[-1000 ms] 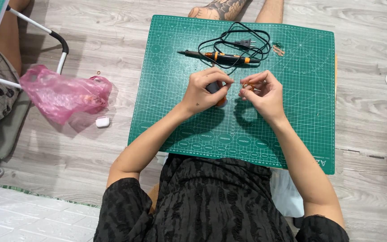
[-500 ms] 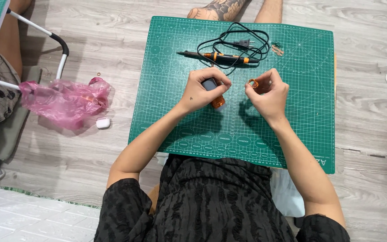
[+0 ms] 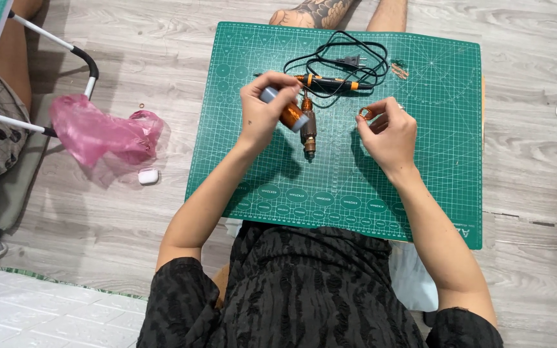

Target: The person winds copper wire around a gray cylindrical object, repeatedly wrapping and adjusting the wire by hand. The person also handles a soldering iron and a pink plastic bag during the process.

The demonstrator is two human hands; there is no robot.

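Orange and grey, a small spool (image 3: 289, 115) sits pinched in the left hand (image 3: 262, 109), lifted just over the green cutting mat (image 3: 420, 167) and right beside a small hand drill (image 3: 307, 125) lying there. The right hand (image 3: 388, 132) hovers apart, thumb and forefinger nipped on a tiny copper piece (image 3: 365, 114). Behind both, a soldering iron (image 3: 327, 82) rests with its black cord (image 3: 340, 58) coiled.

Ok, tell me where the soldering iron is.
Head view: the soldering iron lies near the cutting mat's far edge, amid its coiled black cord, just beyond the left hand.
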